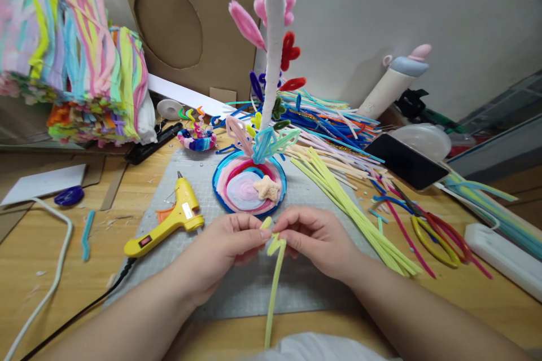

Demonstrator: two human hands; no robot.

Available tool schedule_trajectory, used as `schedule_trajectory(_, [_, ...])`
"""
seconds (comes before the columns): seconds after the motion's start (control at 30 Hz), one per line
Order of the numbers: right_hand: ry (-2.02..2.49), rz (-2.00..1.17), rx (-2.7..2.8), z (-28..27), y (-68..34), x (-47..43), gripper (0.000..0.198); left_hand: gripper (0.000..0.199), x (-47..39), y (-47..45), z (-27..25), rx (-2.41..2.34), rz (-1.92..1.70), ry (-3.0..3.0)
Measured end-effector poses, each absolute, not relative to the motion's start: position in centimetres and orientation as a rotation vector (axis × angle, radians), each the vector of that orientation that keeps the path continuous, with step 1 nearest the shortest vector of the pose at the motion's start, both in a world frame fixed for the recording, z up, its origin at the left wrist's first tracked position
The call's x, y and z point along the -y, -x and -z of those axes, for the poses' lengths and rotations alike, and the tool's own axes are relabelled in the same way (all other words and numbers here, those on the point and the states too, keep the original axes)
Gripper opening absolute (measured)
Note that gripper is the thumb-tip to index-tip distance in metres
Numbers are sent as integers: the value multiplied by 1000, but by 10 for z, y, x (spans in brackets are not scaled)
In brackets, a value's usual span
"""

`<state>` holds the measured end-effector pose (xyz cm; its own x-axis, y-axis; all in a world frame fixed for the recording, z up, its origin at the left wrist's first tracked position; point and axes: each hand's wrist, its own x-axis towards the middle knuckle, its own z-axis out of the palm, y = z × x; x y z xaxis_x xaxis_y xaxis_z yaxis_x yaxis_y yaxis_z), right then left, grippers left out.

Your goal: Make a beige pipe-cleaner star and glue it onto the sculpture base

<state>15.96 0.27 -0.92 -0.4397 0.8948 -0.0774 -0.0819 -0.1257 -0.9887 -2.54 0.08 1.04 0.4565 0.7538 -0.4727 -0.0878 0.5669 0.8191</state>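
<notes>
A pale yellow-green pipe cleaner [274,287] is pinched between my two hands, its upper part bent into short zigzags and its long tail hanging toward me. My left hand [239,240] grips the bent end with thumb and forefinger. On the other side of the folds, my right hand [315,240] pinches the same piece. Just beyond my fingers lies a round, coiled pipe-cleaner base [249,189] in blue, pink and white. It carries a cream star [267,187], folded pink, blue and green shapes, and a tall white post [273,39] with coloured petals.
A yellow glue gun [169,220] lies left on the grey cutting mat [237,293]. Loose yellow-green pipe cleaners [355,214] spread to the right, near red-and-yellow-handled tools [438,237] and a black phone [406,161]. Bundled pipe cleaners [76,51] stand back left. A white cable [63,254] crosses the left.
</notes>
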Motion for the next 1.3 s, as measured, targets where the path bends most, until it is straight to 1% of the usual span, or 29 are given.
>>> schedule_trajectory(0.17, [975, -1593, 1372, 10, -158, -2, 8, 29, 1, 24, -11, -960, -588, -820])
schedule_trajectory(0.4, [952, -1582, 1333, 9, -156, -3, 9, 30, 2, 25, -12, -922, -584, -827])
schedule_trajectory(0.6, [951, -1545, 1371, 10, -154, -2, 12, 28, 2, 23, -12, -911, -563, -848])
schedule_trajectory(0.77, [997, -1537, 1288, 8, -155, 0, 17, 28, -1, 23, -9, -957, -635, -892])
schedule_trajectory(0.87, [1053, -1581, 1289, 4, -152, 2, 20, 31, -2, 23, -8, -998, -694, -925])
schedule_trajectory(1.03, [1121, -1746, 1196, 2, -147, 4, 25, 29, 1, 21, -8, -1013, -727, -972])
schedule_trajectory(1.3, [1021, -1823, 987, 11, -144, 6, 22, 26, -1, 18, -9, -1018, -810, -905])
